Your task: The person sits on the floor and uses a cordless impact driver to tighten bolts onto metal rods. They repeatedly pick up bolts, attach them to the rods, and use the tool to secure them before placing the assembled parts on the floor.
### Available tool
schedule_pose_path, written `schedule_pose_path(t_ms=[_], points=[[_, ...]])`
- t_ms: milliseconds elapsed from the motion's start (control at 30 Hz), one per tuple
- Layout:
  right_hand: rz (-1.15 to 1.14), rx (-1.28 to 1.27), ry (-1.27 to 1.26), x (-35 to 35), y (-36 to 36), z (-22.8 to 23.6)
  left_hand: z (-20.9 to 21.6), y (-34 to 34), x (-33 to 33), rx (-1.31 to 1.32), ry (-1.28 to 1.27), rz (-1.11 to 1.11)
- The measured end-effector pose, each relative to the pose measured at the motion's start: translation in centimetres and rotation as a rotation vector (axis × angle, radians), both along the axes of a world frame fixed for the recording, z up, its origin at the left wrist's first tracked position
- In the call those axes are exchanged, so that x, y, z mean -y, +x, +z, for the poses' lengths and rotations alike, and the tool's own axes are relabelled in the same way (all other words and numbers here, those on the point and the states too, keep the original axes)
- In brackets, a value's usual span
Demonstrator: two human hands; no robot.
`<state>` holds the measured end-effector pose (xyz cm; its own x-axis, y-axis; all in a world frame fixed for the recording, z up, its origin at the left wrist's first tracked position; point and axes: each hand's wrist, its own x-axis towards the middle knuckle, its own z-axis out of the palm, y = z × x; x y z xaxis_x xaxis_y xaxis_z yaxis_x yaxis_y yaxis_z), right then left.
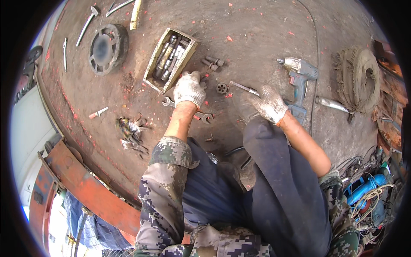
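Head view: we see right hand [269, 104] perhaps gripping a stiff, heavy steel rod [244, 87] at its near end; left hand [189, 88] rests apart, holding nothing.

The left hand [189, 88] hides whatever it touches.

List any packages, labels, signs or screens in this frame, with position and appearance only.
Open wooden box: the only package, on the rusty surface just beyond the left hand; long, rectangular, pale walls, filled with dark metal sockets.
Labels, signs, screens: none visible. The blue-grey power tool beyond the right hand shows no readable label.
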<state>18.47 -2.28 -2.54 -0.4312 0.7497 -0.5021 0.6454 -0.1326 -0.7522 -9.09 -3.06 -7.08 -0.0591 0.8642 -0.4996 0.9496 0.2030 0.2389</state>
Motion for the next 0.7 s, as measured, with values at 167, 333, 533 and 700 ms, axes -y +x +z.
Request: schedule_pose_path(t_ms=[167,333,533,700], points=[[-0.020,-0.003,0.008,-0.4,0.2,1.2,2.2,-0.9,0.7,0.939,-0.342,0.971],[-0.074,-0.200,0.131,-1.3,-1.4,3.3,2.9,0.9,2.2,1.988,-0.320,1.407],[0.099,-0.059,0.329,-1.1,-2.2,3.7,4.1,2.1,2.5,2.079,-0.355,1.416],[0.059,-0.096,0.437,-0.9,-3.2,4.4,5.1,3.3,2.9,1.935,-0.216,1.339]])
